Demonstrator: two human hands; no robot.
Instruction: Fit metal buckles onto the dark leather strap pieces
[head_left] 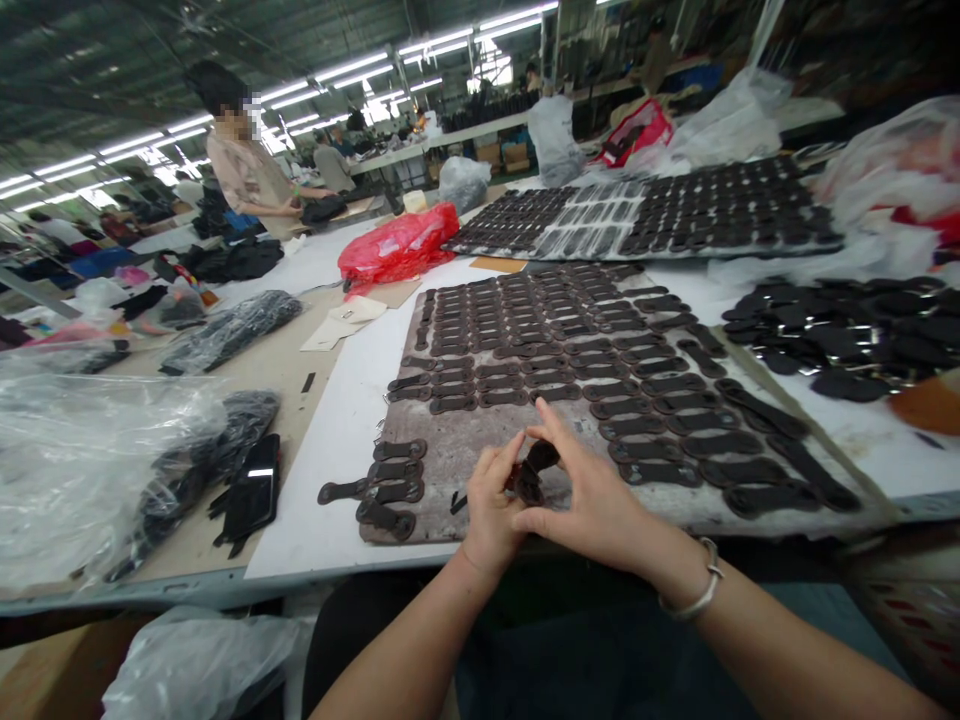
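Note:
Close together over the front of a grey-brown board [487,440], my two hands hold a small bundle of dark pieces [534,472]. My left hand [491,500] is closed around its lower left side. With fingers and thumb curved, my right hand [592,500] grips it from the right. Rows of dark strap pieces with rounded ends [555,393] lie on the board behind and to the right of my hands. A smaller group of the same pieces [397,470] sits at the board's left edge, one jutting past it.
Dark round pieces with metal rings [847,330] are heaped at right. Behind the board are a second filled board [652,215] and a red plastic bag [397,245]. A phone [253,490] and clear plastic [97,450] lie left. A person [251,165] stands back left.

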